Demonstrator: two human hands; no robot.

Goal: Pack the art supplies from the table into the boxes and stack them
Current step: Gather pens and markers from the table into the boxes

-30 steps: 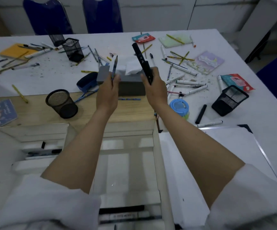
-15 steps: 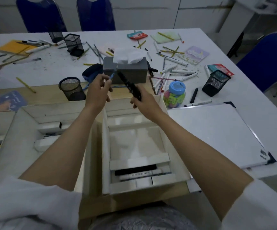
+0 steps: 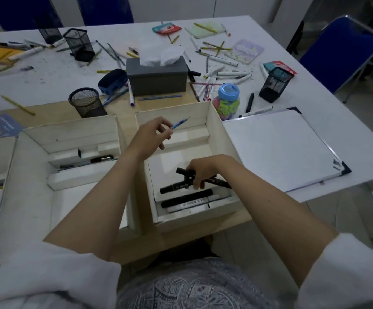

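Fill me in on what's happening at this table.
A person is packing art supplies into white boxes. The right hand grips black markers, lowering them into the near slot of the right box, where other markers already lie. The left hand pinches a blue pencil above that box. Many pens remain scattered across the table.

The white marker (image 3: 194,204) lying in the near slot of the right-hand box (image 3: 220,130) reads "COLOR" on its barrel; the print after it and on the black markers is illegible.

White sleeves (image 3: 47,270) pushed above elbows, bare forearms, blue-grey patterned garment (image 3: 194,286)
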